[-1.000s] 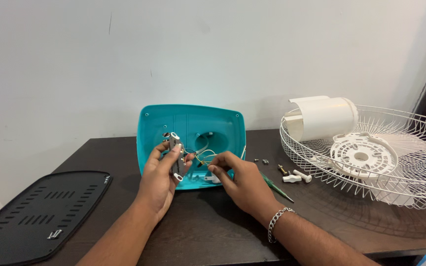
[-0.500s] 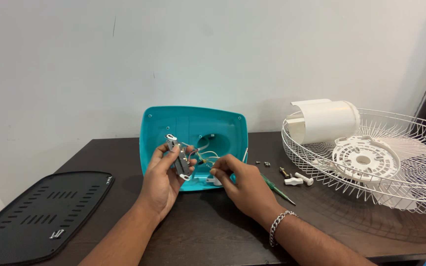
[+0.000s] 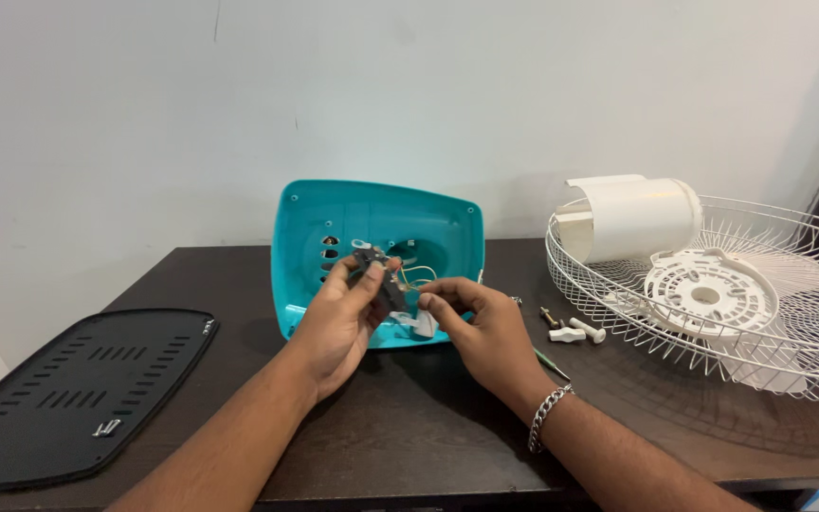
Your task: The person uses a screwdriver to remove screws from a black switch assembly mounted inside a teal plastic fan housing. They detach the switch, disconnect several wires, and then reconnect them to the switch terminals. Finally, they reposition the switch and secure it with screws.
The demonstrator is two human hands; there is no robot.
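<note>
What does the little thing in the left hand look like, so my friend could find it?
Start at the big teal plastic shell standing open at the back of the dark table. Right in front of it, the left hand pinches a small dark grey block with thin wires running back into the shell. Unlike the loose white pegs lying to the right, it is dark, wired and held up.
</note>
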